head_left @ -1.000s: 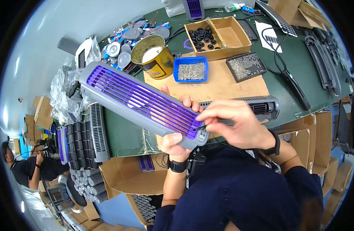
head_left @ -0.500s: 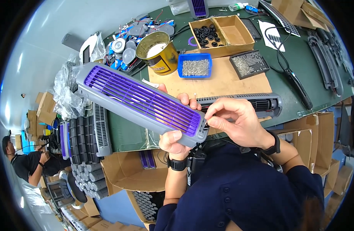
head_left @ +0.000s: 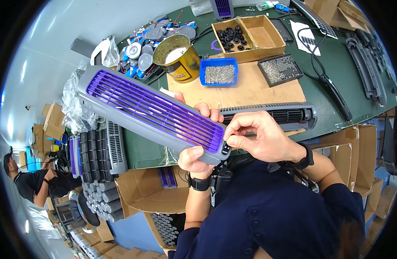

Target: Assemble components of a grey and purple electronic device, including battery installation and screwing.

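Note:
My left hand (head_left: 193, 160) is closed around the lower end of a grey fan housing (head_left: 133, 118) with a purple slatted grille (head_left: 155, 110). The housing is raised over the table edge and slants up to the left. Its fingers wrap the far side while the thumb lies on the near edge. At the housing's right end is a small black button strip (head_left: 225, 149) with pale dots. My right hand (head_left: 261, 137) pinches thumb and forefinger at the upper end of this strip; the fingertips partly hide it. Behind my hands lies another grey housing with a black slotted roller (head_left: 289, 117).
A blue tray of screws (head_left: 219, 74), a metal can (head_left: 178, 60), a black tray of small metal parts (head_left: 279, 70) and a cardboard box (head_left: 250, 39) stand behind. A black corded tool (head_left: 334, 97) lies right. Motors (head_left: 144, 47) heap at back left. Another person (head_left: 32, 179) sits far left.
The housing has shifted slightly left, and its upper end is a little higher. My right fingertips have moved slightly left and down, and the black button strip shows more clearly at the end.

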`<state>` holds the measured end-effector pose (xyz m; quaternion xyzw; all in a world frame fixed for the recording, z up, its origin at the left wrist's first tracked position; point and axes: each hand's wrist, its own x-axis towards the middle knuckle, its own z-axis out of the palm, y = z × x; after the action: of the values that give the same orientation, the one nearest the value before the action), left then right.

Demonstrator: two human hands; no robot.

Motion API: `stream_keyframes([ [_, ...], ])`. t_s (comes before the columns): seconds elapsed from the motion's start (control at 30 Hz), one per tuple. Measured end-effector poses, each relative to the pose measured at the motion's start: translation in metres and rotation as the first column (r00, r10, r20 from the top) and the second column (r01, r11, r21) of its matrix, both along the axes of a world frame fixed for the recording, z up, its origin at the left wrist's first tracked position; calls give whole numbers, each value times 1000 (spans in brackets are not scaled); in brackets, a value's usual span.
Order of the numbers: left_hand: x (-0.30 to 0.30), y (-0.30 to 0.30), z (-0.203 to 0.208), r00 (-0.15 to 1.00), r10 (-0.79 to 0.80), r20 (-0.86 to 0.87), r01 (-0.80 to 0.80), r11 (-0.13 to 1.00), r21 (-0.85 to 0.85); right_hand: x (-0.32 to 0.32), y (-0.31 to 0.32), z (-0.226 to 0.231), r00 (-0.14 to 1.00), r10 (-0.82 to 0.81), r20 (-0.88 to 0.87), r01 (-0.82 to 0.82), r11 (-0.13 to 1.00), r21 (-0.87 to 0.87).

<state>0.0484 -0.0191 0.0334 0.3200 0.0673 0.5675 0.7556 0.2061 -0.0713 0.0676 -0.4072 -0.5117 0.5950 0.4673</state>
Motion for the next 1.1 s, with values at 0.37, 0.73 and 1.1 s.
stream_keyframes([
  [0.37, 5, -1, 9, 998, 36, 50, -36, 999, -8, 3, 7, 12, 977, -30, 209, 26, 999, 22],
  [0.73, -3, -7, 11, 993, 113, -42, -114, 993, -31, -16, 2, -9, 995, -82, 59, 67, 972, 225],
  [1.1, -49, -41, -9, 857, 280, -432, -220, 958, 183, -45, 0, -22, 907, 194, -375, -220, 975, -26],
])
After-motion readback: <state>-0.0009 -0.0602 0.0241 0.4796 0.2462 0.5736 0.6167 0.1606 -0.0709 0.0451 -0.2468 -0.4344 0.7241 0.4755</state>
